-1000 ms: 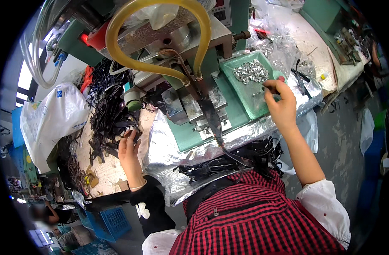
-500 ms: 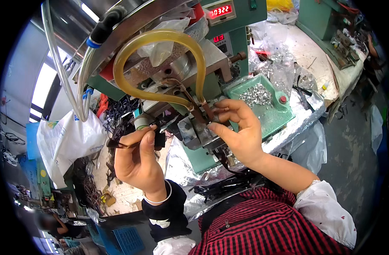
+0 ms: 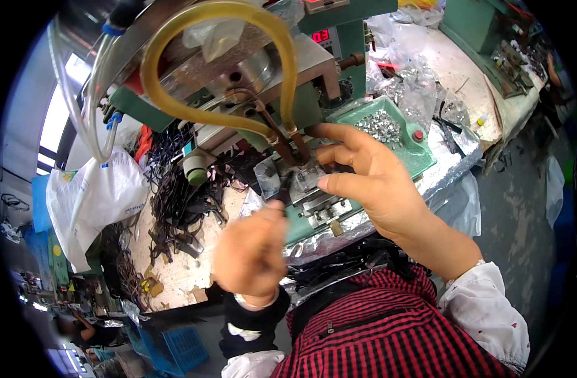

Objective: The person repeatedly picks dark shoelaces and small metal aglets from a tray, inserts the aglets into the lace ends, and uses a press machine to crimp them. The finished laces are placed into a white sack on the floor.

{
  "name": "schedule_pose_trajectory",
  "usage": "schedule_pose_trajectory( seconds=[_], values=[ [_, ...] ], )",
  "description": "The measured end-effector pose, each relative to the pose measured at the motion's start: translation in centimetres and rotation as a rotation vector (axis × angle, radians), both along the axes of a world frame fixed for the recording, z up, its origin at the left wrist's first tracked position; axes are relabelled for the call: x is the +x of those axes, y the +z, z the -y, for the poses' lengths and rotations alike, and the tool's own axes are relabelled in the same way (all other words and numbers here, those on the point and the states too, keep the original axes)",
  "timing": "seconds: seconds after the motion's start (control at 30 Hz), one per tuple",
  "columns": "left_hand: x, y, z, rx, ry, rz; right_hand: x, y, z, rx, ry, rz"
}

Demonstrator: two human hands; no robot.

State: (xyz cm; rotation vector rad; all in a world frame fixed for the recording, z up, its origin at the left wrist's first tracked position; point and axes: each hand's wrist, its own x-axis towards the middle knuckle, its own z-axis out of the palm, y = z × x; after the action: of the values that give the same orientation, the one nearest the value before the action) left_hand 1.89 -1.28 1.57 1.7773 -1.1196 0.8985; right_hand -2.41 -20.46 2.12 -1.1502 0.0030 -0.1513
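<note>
Holding a thin dark strap piece (image 3: pixel 282 189) up with my left hand (image 3: pixel 251 252), I pinch it tight at the small metal block (image 3: pixel 310 183) of the green machine (image 3: pixel 314 82). My right hand (image 3: pixel 370 183) is half open, fingers spread, its fingertips touching the same block from the right. A green tray (image 3: pixel 421 154) of shiny bits sits just right of it, and black straps (image 3: pixel 175 201) lie piled on the left.

Green press (image 3: pixel 339 47) at top centre, red digits on its display (image 3: pixel 320 35). Yellow translucent hose (image 3: pixel 219 63) looped in front. Green tray (image 3: pixel 421 148) right of centre held silver bits (image 3: pixel 380 126). Black straps (image 3: pixel 175 201) piled left of centre on a pale bench (image 3: pixel 181 271). White bag (image 3: pixel 93 195) at left. Shirt (image 3: pixel 389 340) at bottom was red-and-black check; white cuff (image 3: pixel 490 315), black cuff (image 3: pixel 251 324). Silver foil (image 3: pixel 452 167) draped the table edge.
</note>
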Motion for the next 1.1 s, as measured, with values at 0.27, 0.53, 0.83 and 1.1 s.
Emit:
schedule_pose_trajectory(
  seconds=[0.27, 0.53, 0.83, 1.1],
  values=[
    [0.5, -4.1, 2.5, 0.24, -0.091, 0.247, 2.9, -7.3, 7.6, -0.448, -0.6, -0.017],
    [0.2, -4.1, 2.6, 0.214, -0.11, 0.196, -1.6, -11.4, 12.7, -1.129, -0.827, 0.035],
    [-3.0, -4.2, 1.3, 0.226, -0.037, -0.177, 0.0, -13.8, 12.1, -1.52, -0.747, -0.274],
    [-0.4, -3.6, -9.3, 0.204, 0.476, -0.062, -0.1, -11.8, 9.1, -1.079, -0.804, -0.015]
  ],
)
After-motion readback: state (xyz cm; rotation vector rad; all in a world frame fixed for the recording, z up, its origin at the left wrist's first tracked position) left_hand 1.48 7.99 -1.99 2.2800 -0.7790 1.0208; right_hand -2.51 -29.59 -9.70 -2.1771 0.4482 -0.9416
